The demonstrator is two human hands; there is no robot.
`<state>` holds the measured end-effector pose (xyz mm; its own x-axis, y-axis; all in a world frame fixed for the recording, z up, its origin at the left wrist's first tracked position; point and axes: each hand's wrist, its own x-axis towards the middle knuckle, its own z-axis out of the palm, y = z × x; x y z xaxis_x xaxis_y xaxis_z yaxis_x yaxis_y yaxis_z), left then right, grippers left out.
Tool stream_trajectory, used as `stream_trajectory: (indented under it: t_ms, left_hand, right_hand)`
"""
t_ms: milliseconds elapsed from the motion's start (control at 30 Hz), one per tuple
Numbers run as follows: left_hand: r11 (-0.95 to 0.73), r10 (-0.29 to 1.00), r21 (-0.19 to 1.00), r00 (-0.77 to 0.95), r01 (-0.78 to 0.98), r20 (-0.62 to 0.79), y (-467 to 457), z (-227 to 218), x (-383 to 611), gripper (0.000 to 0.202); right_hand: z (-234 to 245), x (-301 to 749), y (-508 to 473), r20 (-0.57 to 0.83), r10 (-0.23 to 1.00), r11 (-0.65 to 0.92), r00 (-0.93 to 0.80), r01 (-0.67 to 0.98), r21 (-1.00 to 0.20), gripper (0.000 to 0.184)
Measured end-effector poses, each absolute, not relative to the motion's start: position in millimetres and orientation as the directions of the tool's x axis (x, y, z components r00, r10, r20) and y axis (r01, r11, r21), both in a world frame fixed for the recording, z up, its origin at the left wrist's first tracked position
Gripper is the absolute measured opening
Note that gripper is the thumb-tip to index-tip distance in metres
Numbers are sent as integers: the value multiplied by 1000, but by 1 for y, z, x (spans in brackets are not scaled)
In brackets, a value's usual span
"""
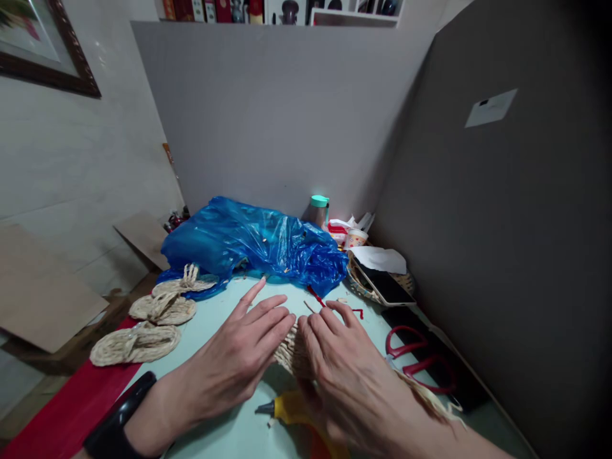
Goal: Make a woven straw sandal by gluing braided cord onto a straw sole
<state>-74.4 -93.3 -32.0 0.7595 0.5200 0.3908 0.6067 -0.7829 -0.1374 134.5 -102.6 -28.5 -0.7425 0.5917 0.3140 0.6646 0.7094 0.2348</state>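
Between my two hands is a ribbed, woven straw piece, largely covered by my fingers. My left hand grips its left side, index finger stretched forward and thumb hidden. On its right side, my right hand has its fingers bent over the straw, with the underside out of sight. A yellow glue gun lies below the hands, its dark nozzle pointing left and its rear part under my right hand. Loose straw strands show beside my right forearm.
Several woven straw sandals line the table's left edge. A crumpled blue plastic bag spans the back. Red-handled scissors lie at right, near a phone resting on a basket. Behind stand a paper cup and a green-lidded bottle. Grey panels enclose the table.
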Motion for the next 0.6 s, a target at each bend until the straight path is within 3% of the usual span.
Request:
stream_trajectory:
  t_ms: [200, 400, 500, 600]
  left_hand:
    - [-737, 530, -192, 730, 648, 431, -96, -42, -76, 53]
    - [-731, 464, -215, 703, 648, 539, -98, -50, -80, 44]
    - [-748, 459, -172, 686, 641, 565, -99, -51, -81, 43]
    - [-755, 490, -101, 660, 648, 569, -100, -52, -82, 42]
  right_hand:
    - [-27, 130, -99, 293, 584, 719, -757, 650, 246, 32]
    - [-30, 124, -97, 299, 583, 729, -755, 649, 218, 35]
    - [-25, 134, -97, 301, 582, 747, -756, 643, 171, 60]
    - [-15, 154, -94, 304, 614, 754, -729, 655, 49, 83]
